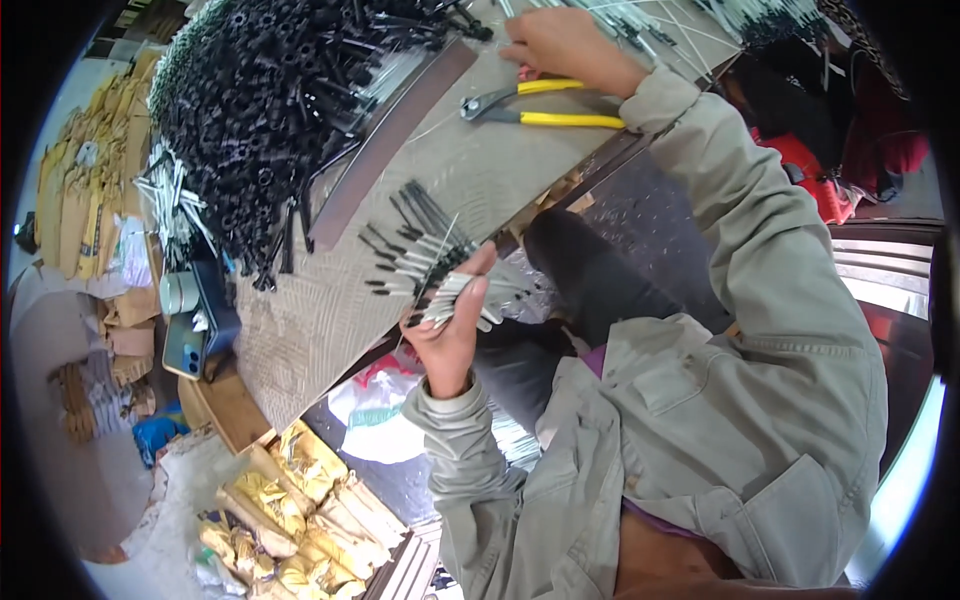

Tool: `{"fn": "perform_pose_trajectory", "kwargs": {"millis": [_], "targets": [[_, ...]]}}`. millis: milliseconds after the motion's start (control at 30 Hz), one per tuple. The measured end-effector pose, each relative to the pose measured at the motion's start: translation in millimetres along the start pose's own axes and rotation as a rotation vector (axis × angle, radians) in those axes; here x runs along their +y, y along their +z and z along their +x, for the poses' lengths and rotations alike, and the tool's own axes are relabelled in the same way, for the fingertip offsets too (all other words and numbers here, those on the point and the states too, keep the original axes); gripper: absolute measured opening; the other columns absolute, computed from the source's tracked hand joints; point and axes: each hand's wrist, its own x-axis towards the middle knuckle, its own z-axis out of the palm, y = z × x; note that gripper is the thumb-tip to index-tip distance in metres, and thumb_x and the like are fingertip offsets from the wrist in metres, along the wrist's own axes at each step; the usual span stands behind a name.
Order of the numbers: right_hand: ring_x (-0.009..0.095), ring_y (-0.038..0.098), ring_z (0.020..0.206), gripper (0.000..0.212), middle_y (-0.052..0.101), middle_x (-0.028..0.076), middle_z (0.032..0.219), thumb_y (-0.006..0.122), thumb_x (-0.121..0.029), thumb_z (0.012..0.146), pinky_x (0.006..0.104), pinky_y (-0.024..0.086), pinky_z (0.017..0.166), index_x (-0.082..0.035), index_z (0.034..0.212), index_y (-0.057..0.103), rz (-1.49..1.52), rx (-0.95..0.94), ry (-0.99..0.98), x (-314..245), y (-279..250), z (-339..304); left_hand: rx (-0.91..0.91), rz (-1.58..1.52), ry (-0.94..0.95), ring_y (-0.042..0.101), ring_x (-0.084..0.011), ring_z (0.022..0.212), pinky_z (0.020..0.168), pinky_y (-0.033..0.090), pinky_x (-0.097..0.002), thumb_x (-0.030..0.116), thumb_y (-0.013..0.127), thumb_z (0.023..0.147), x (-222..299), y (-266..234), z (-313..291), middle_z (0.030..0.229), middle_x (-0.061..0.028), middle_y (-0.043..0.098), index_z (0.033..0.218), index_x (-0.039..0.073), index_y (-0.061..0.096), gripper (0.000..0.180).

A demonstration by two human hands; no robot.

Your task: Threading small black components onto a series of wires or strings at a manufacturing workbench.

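Observation:
My left hand [452,325] is closed round a fanned bunch of thin white sticks with black ends [425,262], held over the table's near edge. A long thin pale strand crosses the bunch. At the far side of the table, my right hand [570,45] is turned leftward with its fingers curled; what they hold, if anything, I cannot make out. More thin white sticks [625,22] lie beyond that hand. Pliers with yellow handles [565,118] rest on the table just below it, their jaws pointing left and partly open.
A large heap of black plastic parts [250,130] covers the table's far left, bordered by a brown strip [395,145]. A phone [187,345] and a pale green roll [179,292] sit at the left edge. Yellow-wrapped bundles [290,510] are stacked below, and flattened cardboard [95,165] stands far left.

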Motion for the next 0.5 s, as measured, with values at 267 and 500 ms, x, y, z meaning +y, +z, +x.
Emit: {"fn": "perform_pose_trajectory", "kwargs": {"millis": [267, 500], "targets": [[0.039, 0.059, 0.080, 0.022, 0.062, 0.022, 0.083, 0.054, -0.015, 0.075, 0.0460, 0.045, 0.067, 0.000, 0.090, 0.060, 0.150, 0.025, 0.147, 27.7, 18.8, 0.6, -0.051, -0.001, 0.065, 0.062, -0.0246, 0.091, 0.086, 0.048, -0.0349, -0.010, 0.056, 0.079, -5.8, -0.4, 5.9, 0.098, -0.0189, 0.063, 0.101, -0.011, 0.058, 0.022], [0.037, 0.058, 0.084, 0.031, 0.060, 0.023, 0.091, 0.056, -0.015, 0.074, 0.0446, 0.045, 0.070, 0.001, 0.101, 0.056, 0.274, 0.009, 0.174, 18.6, -11.8, -23.6, -0.025, 0.045, 0.041, 0.062, -0.0319, 0.091, 0.085, 0.049, -0.0418, 0.005, 0.055, 0.083, -6.2, -8.9, -1.2, 0.098, -0.0271, 0.061, 0.093, -0.011, 0.058, 0.019]]}}
